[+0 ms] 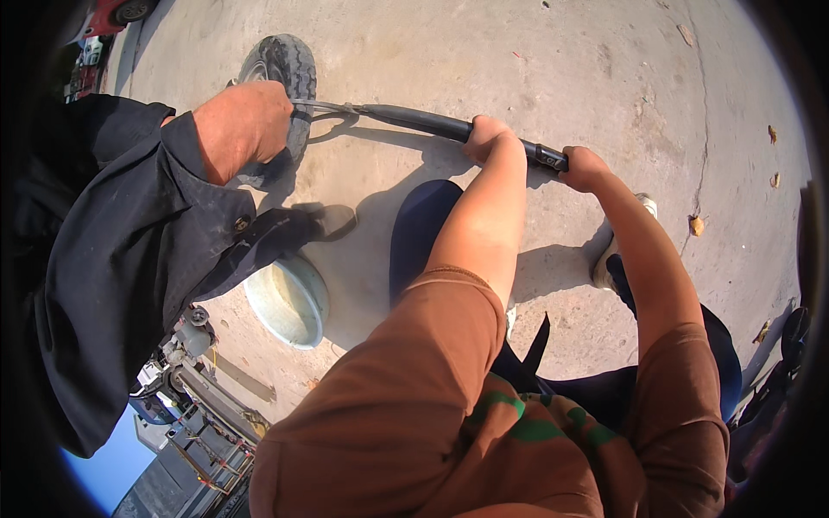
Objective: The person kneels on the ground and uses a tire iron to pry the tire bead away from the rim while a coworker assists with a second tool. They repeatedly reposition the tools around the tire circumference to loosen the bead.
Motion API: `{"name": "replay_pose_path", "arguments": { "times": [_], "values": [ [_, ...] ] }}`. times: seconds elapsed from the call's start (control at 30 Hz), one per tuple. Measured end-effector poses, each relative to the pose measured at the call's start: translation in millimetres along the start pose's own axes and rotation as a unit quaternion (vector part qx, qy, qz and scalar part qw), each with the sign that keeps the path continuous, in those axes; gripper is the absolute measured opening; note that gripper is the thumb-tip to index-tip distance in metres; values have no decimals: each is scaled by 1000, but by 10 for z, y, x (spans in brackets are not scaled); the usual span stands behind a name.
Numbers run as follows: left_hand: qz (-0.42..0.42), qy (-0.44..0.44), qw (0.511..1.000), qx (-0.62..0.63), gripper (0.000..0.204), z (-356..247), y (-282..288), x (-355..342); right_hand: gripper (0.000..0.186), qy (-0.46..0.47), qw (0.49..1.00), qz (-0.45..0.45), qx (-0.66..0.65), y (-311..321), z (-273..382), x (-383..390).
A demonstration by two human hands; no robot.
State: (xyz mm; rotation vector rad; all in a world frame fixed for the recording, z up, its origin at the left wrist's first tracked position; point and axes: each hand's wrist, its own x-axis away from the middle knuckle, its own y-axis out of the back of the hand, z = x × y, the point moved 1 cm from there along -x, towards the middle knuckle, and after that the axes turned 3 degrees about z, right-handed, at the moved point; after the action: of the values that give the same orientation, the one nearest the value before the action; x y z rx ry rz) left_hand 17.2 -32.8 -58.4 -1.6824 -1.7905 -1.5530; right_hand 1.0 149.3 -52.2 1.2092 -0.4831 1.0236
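Note:
A long black tube, which looks like a hand air pump [413,119], lies nearly level in front of me. My left hand [490,138] is closed round its middle. My right hand [585,168] grips its right end. At the far end, a thin metal piece runs from the tube to another person's fist [246,125], beside a small wheel with a black treaded tyre [298,73]. That fist hides how the metal end meets the wheel.
The other person's dark sleeve [147,250] fills the left side. Below it a pale plastic bucket [313,324] stands on the concrete ground [604,52]. Machinery [203,363] is at the lower left, a red vehicle [99,19] at the upper left. Dry leaves [696,225] lie at right.

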Motion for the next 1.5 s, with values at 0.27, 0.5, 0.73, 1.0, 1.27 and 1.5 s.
{"name": "replay_pose_path", "arguments": {
  "times": [0.27, 0.5, 0.73, 1.0, 1.27, 1.5],
  "values": [
    [-10, -19, 998, 63, 42, 40, -82, -100, 26, 74, 997, 27, -23, 104, -24, 9],
    [-34, -68, 996, 55, 42, 24, -39, -21, 29, 138, 989, -47, -38, 57, -57, 48],
    [-60, -78, 994, 49, 39, 20, -53, 65, 22, 143, 986, -84, -25, 0, -112, 30],
    [-83, -95, 992, 29, 39, 43, -101, -38, 24, 165, 981, -103, -23, -64, -139, -49],
    [-133, -90, 987, 6, 41, 140, -207, -300, 25, 153, 985, -82, -10, -58, -139, -56],
    [-144, -114, 983, -31, 41, 198, -243, -391, 28, 163, 982, -95, -20, -141, -195, -152]
  ]
}}
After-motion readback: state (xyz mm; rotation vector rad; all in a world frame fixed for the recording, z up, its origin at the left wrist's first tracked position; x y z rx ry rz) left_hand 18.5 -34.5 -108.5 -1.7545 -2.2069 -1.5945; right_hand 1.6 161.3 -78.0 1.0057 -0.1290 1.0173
